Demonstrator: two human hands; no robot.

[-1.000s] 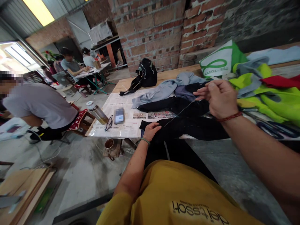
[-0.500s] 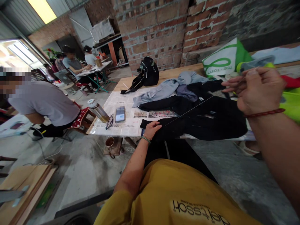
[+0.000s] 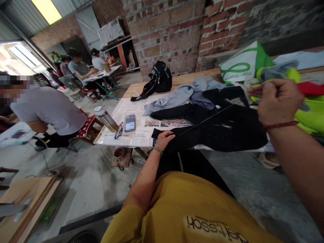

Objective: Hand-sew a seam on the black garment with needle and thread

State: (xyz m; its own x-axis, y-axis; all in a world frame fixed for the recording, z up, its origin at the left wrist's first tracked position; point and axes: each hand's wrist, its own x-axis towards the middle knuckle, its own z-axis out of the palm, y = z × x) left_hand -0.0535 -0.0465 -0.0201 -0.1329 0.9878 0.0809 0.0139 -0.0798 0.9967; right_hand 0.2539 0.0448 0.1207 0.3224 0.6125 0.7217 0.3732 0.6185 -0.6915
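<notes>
My left hand (image 3: 165, 139) is closed in a pinch on the end of a black garment (image 3: 227, 133) at the table's front edge. From near those fingers a thin pale thread (image 3: 202, 121) runs up and to the right in a straight line. My right hand (image 3: 279, 98) is raised above the garment's far right end, fingers pressed together on the thread's other end. Whether a needle is between these fingers is too small to tell. Behind the black cloth lies a crumpled light grey garment (image 3: 174, 96).
On the newspaper-covered table (image 3: 136, 140) are a phone (image 3: 130, 123), glasses (image 3: 118, 131), a flask (image 3: 106, 119) and a black bag (image 3: 163, 77). To the right are a green-white bag (image 3: 240, 65) and yellow-green cloth (image 3: 311, 113). A person (image 3: 50, 108) sits at left; others work behind.
My right hand has moved down a little, and the thread slopes less steeply. My left hand stays in place on the black garment.
</notes>
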